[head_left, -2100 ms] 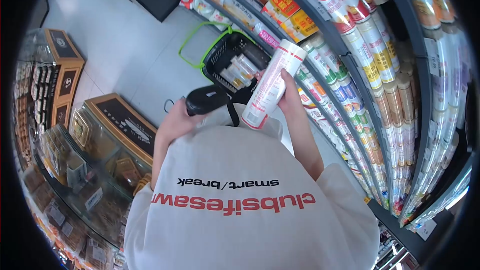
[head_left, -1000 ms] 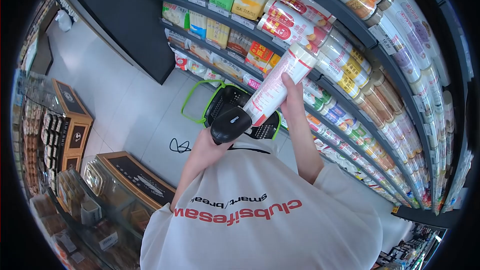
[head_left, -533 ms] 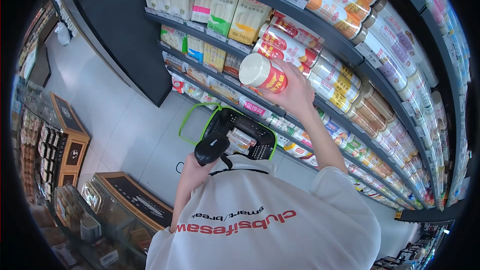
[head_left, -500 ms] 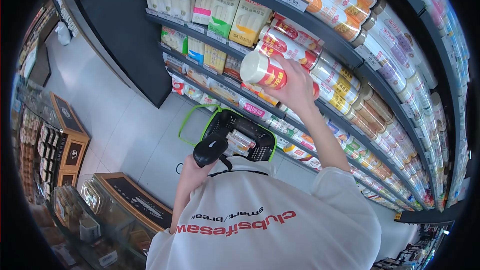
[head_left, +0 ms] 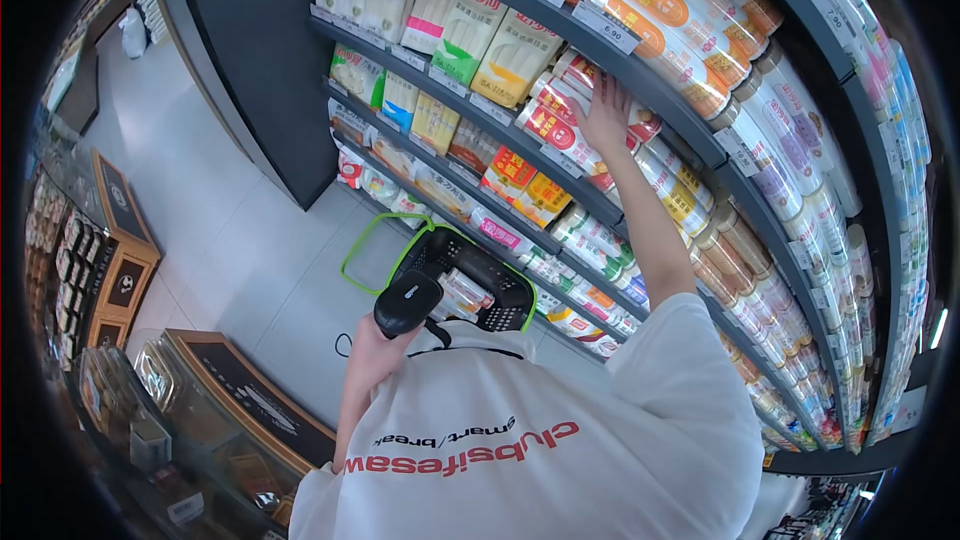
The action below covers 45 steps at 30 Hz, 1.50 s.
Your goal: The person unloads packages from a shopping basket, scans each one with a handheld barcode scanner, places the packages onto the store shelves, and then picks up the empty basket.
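Observation:
My right hand (head_left: 604, 118) reaches into the shelf with its fingers stretched out. It lies over the red-and-white noodle rolls (head_left: 556, 132), which rest on their sides, and no pack is gripped in it. Part of the rolls is hidden behind the hand. Low in the view, my left hand (head_left: 376, 350) is wrapped round a black handheld device (head_left: 407, 302) with a rounded head. Just beyond the device stands a black shopping basket (head_left: 513, 292) with a green rim and a green handle (head_left: 364, 256). Clear-and-white packs (head_left: 464, 293) lie inside it.
Curved dark shelves (head_left: 690, 115) hold rows of noodle packs, with price tags (head_left: 606, 28) along their edges. A dark end panel (head_left: 262, 70) borders them. At lower left stands a wood-trimmed display case (head_left: 265, 395) beside the tiled floor (head_left: 265, 280).
The red-and-white roll that my right hand held in front of the shelf now lies among the others on the shelf. My right hand has moved up and inward, and its fingers have opened.

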Each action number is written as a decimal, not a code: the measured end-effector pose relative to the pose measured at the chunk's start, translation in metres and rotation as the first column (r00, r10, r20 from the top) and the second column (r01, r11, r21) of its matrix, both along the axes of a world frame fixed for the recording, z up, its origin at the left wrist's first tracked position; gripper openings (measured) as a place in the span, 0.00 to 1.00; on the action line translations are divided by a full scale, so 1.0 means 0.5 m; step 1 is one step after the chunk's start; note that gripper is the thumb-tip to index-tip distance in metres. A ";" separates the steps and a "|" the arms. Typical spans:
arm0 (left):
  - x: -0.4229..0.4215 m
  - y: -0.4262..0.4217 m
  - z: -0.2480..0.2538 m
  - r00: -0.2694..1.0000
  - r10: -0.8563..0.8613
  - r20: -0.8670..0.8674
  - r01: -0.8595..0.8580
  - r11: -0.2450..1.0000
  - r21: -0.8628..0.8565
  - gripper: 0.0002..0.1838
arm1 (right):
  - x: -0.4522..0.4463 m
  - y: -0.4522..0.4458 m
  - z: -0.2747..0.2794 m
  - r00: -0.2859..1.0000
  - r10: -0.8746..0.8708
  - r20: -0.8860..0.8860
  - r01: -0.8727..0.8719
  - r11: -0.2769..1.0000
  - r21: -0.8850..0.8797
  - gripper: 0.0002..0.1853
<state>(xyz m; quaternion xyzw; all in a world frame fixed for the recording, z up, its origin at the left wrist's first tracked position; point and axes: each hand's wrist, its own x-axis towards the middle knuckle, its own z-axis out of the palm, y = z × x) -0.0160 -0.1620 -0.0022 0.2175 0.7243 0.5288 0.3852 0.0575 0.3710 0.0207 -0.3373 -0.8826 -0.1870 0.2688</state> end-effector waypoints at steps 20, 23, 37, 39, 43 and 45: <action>-0.018 0.059 -0.036 0.987 -0.147 -0.060 0.151 0.986 0.072 0.12 | 0.141 0.053 -0.040 0.828 -0.402 -0.390 0.259 0.892 -0.370 0.45; -0.014 0.051 -0.032 0.990 -0.130 -0.047 0.133 0.989 0.065 0.12 | 0.116 0.025 -0.035 0.923 -0.280 -0.265 0.287 0.958 -0.015 0.37; -0.033 -0.009 -0.200 0.995 0.074 -0.071 -0.073 0.997 0.024 0.15 | 0.092 -0.126 -0.131 0.999 -0.038 -0.016 0.037 0.999 -0.019 0.40; -0.039 -0.010 -0.241 0.990 0.045 -0.131 -0.062 0.989 -0.132 0.16 | 0.097 -0.158 -0.164 1.000 -0.020 0.020 0.021 0.999 -0.042 0.40; -0.026 -0.027 -0.408 0.982 -0.105 -0.157 0.038 0.924 -0.379 0.17 | 0.097 -0.260 -0.232 0.998 0.023 0.053 -0.015 0.987 -0.161 0.36; -0.012 -0.029 -0.438 0.975 -0.175 -0.135 0.096 0.885 -0.455 0.18 | 0.109 -0.307 -0.271 0.998 0.038 0.043 -0.025 0.962 -0.272 0.34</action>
